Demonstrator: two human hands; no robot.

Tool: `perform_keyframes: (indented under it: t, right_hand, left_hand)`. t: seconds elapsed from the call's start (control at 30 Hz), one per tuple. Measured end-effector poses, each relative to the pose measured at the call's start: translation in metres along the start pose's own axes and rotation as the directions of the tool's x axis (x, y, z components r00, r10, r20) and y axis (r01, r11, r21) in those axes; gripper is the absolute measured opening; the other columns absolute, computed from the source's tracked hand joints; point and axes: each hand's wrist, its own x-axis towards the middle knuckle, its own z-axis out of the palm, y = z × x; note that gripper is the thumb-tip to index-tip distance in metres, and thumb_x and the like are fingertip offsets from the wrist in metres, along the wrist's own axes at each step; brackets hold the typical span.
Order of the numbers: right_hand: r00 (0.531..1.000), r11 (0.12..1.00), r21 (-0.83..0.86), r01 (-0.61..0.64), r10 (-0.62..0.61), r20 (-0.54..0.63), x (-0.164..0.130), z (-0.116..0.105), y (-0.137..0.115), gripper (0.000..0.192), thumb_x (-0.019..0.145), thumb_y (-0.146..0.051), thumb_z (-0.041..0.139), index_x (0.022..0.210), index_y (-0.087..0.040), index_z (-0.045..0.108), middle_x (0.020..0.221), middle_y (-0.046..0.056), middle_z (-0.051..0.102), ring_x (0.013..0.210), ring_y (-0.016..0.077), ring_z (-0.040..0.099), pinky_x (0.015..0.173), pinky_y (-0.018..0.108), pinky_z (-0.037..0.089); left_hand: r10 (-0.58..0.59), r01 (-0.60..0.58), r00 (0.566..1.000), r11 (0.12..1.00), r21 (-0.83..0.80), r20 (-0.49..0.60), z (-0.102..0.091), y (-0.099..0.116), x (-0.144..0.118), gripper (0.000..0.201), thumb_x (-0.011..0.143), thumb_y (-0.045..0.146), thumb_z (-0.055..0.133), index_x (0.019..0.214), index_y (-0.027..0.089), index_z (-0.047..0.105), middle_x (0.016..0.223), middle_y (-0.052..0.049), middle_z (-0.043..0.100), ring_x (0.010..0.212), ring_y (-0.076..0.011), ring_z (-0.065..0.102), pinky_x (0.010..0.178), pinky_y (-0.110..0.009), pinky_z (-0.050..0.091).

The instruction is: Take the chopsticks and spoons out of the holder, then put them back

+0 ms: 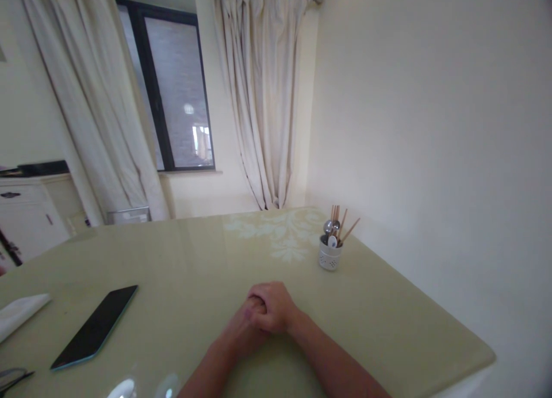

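My right hand (278, 306) is wrapped over my left hand (246, 322), the two clasped together on the pale green table (181, 277). The fingers of my right hand are bent round the left hand, while most of the left hand's fingers are hidden beneath it. No object shows in either hand. Beyond them, to the right, a white utensil holder (329, 260) with a cut-out pattern stands upright; chopsticks and metal spoons stick out of it. Off to the left lies a black-faced tablet (97, 328) with a light blue edge.
At the left edge lie a white object (21, 313) and a dark, thin cord-like thing (17, 379). A wall (431, 156) runs along the table's right side. Behind are a window (181, 93), curtains (267, 99) and a white cabinet (32, 211).
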Motion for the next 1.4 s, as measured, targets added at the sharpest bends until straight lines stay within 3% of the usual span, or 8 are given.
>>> perform_keyframes:
  t: [0.13, 0.27, 0.37, 0.5, 0.6, 0.9, 1.17, 1.4]
  right_hand:
    - [0.889, 0.998, 0.033, -0.047, 0.057, -0.454, 0.004, -0.006, 0.004, 0.040, 0.100, -0.051, 0.051, 0.118, -0.020, 0.070, 0.111, 0.012, 0.075, 0.104, 0.0276, 0.067, 0.096, 0.040, 0.049]
    - [0.432, 0.961, 0.072, -0.267, 0.186, -0.882, 0.000, -0.037, 0.031, 0.043, 0.106, -0.052, 0.046, 0.130, -0.018, 0.058, 0.126, 0.016, 0.065, 0.124, 0.0313, 0.057, 0.112, 0.050, 0.039]
    - [0.113, 0.847, 0.217, -0.485, 0.307, -0.945, -0.010, -0.063, 0.064, 0.067, 0.096, -0.065, 0.052, 0.139, -0.013, 0.051, 0.138, 0.024, 0.058, 0.133, 0.0379, 0.050, 0.114, 0.056, 0.036]
    - [-0.075, 0.669, 0.424, -0.611, 0.484, -0.872, -0.022, -0.079, 0.102, 0.100, 0.080, -0.071, 0.066, 0.151, -0.005, 0.039, 0.146, 0.034, 0.050, 0.137, 0.0482, 0.045, 0.111, 0.064, 0.036]
    - [-0.053, 0.624, 0.455, -0.635, 0.553, -0.832, -0.025, -0.079, 0.117, 0.112, 0.069, -0.066, 0.078, 0.156, -0.009, 0.036, 0.153, 0.034, 0.047, 0.141, 0.0517, 0.042, 0.110, 0.067, 0.035]
    - [0.140, 0.649, 0.435, -0.625, 0.641, -0.755, -0.026, -0.070, 0.122, 0.075, 0.075, -0.053, 0.071, 0.137, -0.015, 0.054, 0.136, 0.026, 0.067, 0.126, 0.0442, 0.062, 0.105, 0.056, 0.044]
    - [0.583, 0.837, 0.390, -0.384, 0.548, -0.600, -0.008, -0.032, 0.072, 0.059, 0.077, -0.047, 0.077, 0.125, -0.019, 0.058, 0.118, 0.013, 0.076, 0.105, 0.0310, 0.073, 0.093, 0.044, 0.057]
    - [0.903, 0.855, 0.507, -0.110, 0.299, -0.309, -0.003, -0.006, 0.026, 0.097, 0.074, -0.041, 0.088, 0.154, -0.019, 0.037, 0.144, 0.018, 0.064, 0.130, 0.0337, 0.064, 0.111, 0.051, 0.049]
  left_hand:
    - [-0.130, 0.145, 0.960, 0.989, 0.042, -0.247, -0.017, 0.000, 0.006, 0.048, 0.089, 0.015, 0.053, 0.134, 0.023, 0.066, 0.131, -0.013, 0.074, 0.126, -0.0264, 0.067, 0.110, -0.045, 0.054]
    - [-0.355, 0.402, 0.781, 0.916, -0.022, -0.514, -0.037, -0.014, -0.003, 0.026, 0.098, 0.036, 0.051, 0.115, 0.021, 0.065, 0.109, -0.011, 0.074, 0.106, -0.0264, 0.070, 0.096, -0.044, 0.056]
    - [-0.527, 0.565, 0.627, 0.815, -0.130, -0.574, -0.049, -0.025, -0.011, 0.026, 0.095, 0.050, 0.047, 0.085, 0.026, 0.051, 0.075, 0.000, 0.060, 0.072, -0.0225, 0.062, 0.071, -0.036, 0.051]
    - [-0.737, 0.718, 0.451, 0.635, -0.286, -0.504, -0.057, -0.031, -0.013, 0.030, 0.088, 0.055, 0.044, 0.075, 0.030, 0.033, 0.056, 0.008, 0.040, 0.052, -0.0190, 0.046, 0.057, -0.031, 0.035]
    - [-0.770, 0.733, 0.424, 0.601, -0.319, -0.476, -0.058, -0.032, -0.011, 0.031, 0.087, 0.056, 0.044, 0.073, 0.030, 0.032, 0.056, 0.007, 0.040, 0.053, -0.0181, 0.045, 0.057, -0.030, 0.032]
    - [-0.664, 0.625, 0.559, 0.731, -0.274, -0.497, -0.052, -0.025, -0.011, 0.052, 0.088, 0.062, 0.041, 0.055, 0.027, 0.021, 0.056, 0.006, 0.017, 0.053, -0.0133, 0.021, 0.058, -0.032, 0.019]
    - [-0.671, 0.517, 0.581, 0.741, -0.429, -0.460, -0.047, -0.014, 0.000, 0.046, 0.085, 0.063, 0.058, 0.065, 0.026, 0.043, 0.059, 0.006, 0.044, 0.056, -0.0149, 0.045, 0.056, -0.027, 0.036]
    - [-0.742, 0.330, 0.555, 0.612, -0.718, -0.377, -0.085, -0.026, 0.027, 0.065, 0.087, 0.071, 0.062, 0.130, 0.022, 0.059, 0.134, -0.015, 0.072, 0.119, -0.0282, 0.071, 0.096, -0.043, 0.057]
